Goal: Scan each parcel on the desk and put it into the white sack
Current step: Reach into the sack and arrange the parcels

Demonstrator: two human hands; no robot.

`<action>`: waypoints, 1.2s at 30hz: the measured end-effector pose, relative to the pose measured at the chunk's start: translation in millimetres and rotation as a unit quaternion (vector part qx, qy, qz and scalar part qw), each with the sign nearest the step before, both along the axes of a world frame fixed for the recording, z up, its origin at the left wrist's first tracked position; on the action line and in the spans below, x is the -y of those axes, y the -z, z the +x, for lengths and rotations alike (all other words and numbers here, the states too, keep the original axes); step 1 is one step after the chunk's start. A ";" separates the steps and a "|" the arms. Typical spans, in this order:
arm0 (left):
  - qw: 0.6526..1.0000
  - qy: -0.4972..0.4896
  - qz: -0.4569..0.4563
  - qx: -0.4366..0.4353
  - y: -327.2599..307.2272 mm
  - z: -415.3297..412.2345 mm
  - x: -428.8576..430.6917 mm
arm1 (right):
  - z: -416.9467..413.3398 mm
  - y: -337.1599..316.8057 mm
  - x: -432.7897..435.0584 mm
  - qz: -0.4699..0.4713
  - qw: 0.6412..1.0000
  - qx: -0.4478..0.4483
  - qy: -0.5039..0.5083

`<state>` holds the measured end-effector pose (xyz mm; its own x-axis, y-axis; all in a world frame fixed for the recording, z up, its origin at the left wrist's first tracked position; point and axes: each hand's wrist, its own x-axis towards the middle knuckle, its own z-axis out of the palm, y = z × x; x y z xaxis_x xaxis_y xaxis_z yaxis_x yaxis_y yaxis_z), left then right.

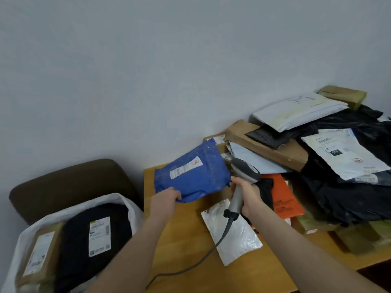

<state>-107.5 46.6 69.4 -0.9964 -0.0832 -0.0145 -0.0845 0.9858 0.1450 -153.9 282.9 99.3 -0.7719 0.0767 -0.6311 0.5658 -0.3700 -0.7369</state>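
While my left hand (167,200) pinches the blue parcel (195,176), seemingly clear of the bench (186,240), my right hand (249,196) grips the barcode scanner (245,170) at its three o'clock; the white sack (23,240) sits at eight o'clock.

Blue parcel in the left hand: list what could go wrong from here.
1. The left hand grips the blue parcel by one lower edge only; the soft bag may slip before reaching the white sack.
2. The scanner in the right hand sits at the parcel's side edge, so it may miss the label.
3. The scanner's cable lies across a white mailer and could drag it.
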 end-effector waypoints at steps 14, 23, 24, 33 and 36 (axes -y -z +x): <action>0.946 -0.210 0.197 0.147 82.4 14.7 71.4 | 9.2 34.5 70.5 0.069 0.991 0.032 -0.110; 0.724 -0.413 0.533 0.145 116.2 11.5 93.0 | -4.9 70.0 105.2 0.175 0.968 0.055 -0.171; 0.716 -0.429 0.532 0.140 120.2 9.2 94.0 | -6.5 72.1 106.4 0.176 0.968 0.056 -0.170; 0.798 -0.433 0.401 0.121 121.6 -12.7 96.8 | -11.9 74.4 109.7 0.153 0.971 0.074 -0.170; 0.857 -0.400 0.308 0.108 107.1 -20.4 99.1 | -13.8 69.8 106.7 0.140 0.976 0.066 -0.156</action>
